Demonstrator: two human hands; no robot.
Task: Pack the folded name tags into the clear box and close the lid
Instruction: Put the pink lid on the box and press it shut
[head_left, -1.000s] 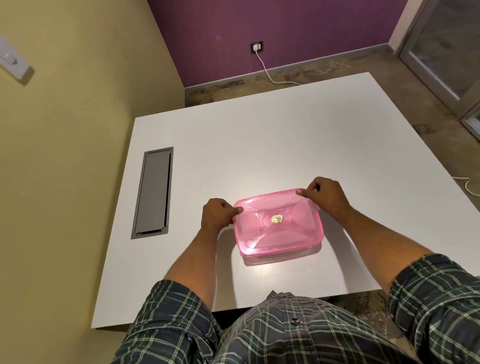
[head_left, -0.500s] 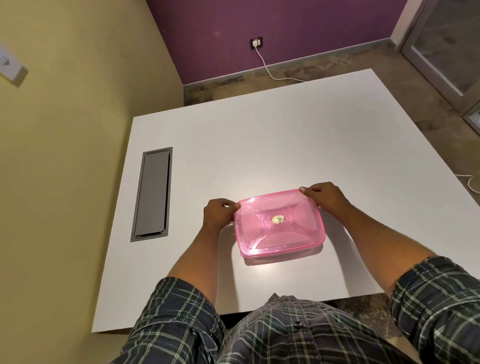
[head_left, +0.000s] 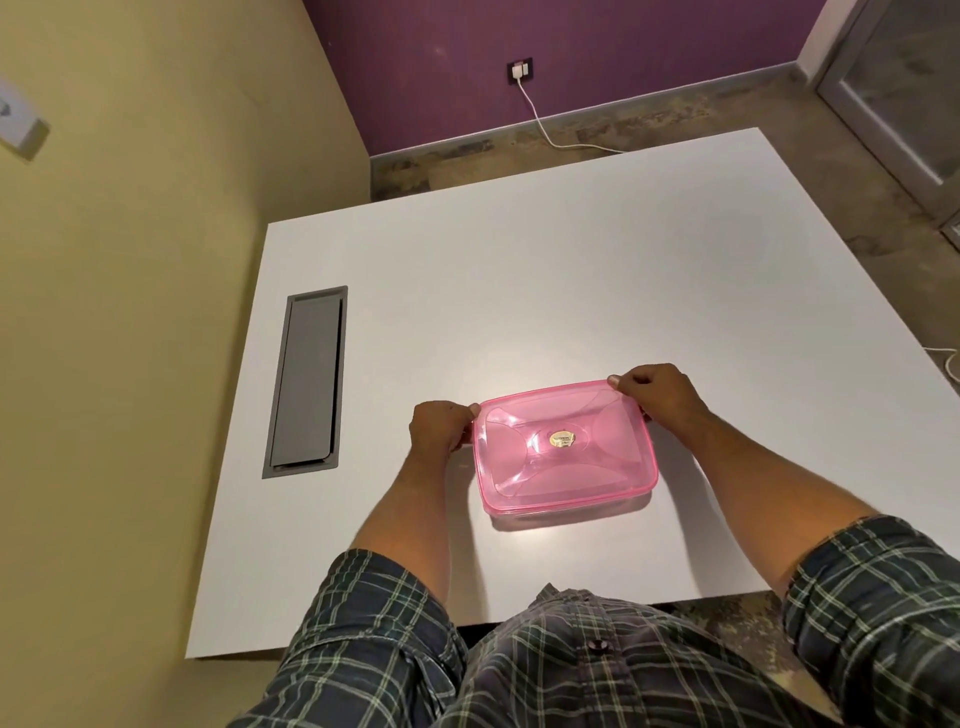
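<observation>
A clear pink plastic box (head_left: 563, 452) with its lid on lies on the white table (head_left: 571, 291), close to the near edge. A small gold sticker (head_left: 562, 440) sits at the lid's centre. My left hand (head_left: 439, 428) grips the box's far-left corner, fingers curled over the lid rim. My right hand (head_left: 657, 395) pinches the far-right corner of the lid. No name tags are visible; what lies inside the box cannot be made out.
A grey cable hatch (head_left: 306, 382) is set into the table at the left. A yellow wall runs along the left side. A wall socket with a white cable (head_left: 540, 117) is on the purple back wall.
The lid's far edge has come down and now lies flat on the box. Both hands stay at the far corners.
</observation>
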